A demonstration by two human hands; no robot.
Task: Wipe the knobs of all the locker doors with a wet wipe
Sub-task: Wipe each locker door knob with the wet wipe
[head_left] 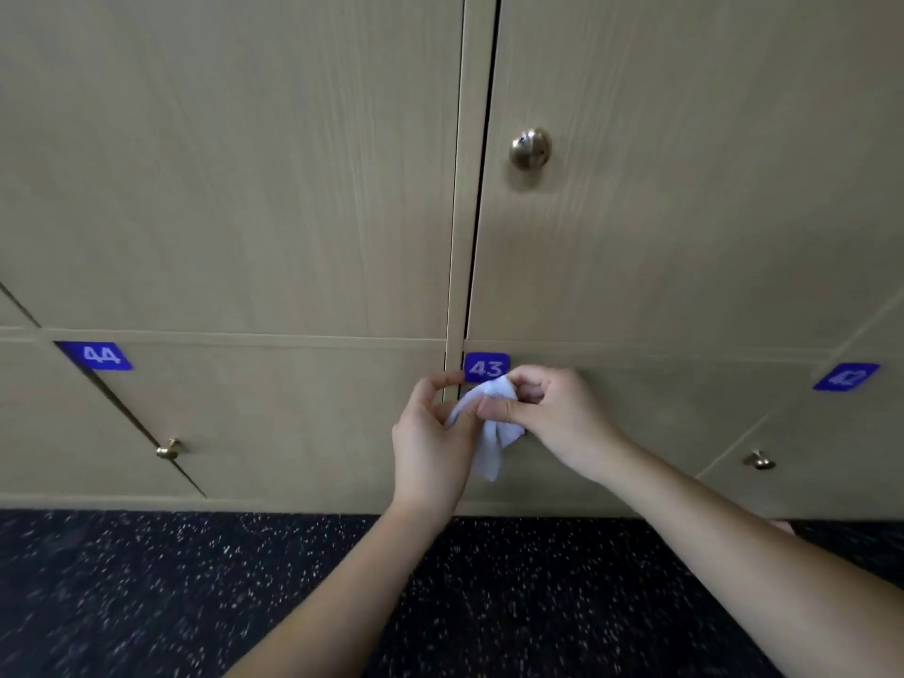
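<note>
knob of locker 43 not to be seen: hidden behind the right hand (553, 415) and the crumpled white wet wipe (491, 433), if there at all. blue square number plate reading 43 (486, 368) partly covered at its lower edge by fingers and wipe. blue plate reading 42 (846, 376), far right of plate 43, smeared and hard to read. both forearms cut off by the bottom edge.

wet wipe bunched and creased, white with a faint bluish cast, one loose tail hanging down; held just below plate 43, in front of the pale wood-grain locker door (660, 423), between both hands. right hand pinching the upper bunch with thumb laid across and fingers curled round it. left hand (430, 433), just left of plate 43, gripping the wipe's left edge with curled fingers, forefinger and thumb arched above.

round brass-coloured metal knob (530, 149) well above plate 43, on the upper right door, bare and shiny. small brass knob (169, 450) far left and lower, under the blue plate reading 44 (100, 356). another small brass knob (759, 461) far right and lower, under plate 42.

all locker doors closed, contents unseen. dark speckled floor (146, 589) below the lockers.
</note>
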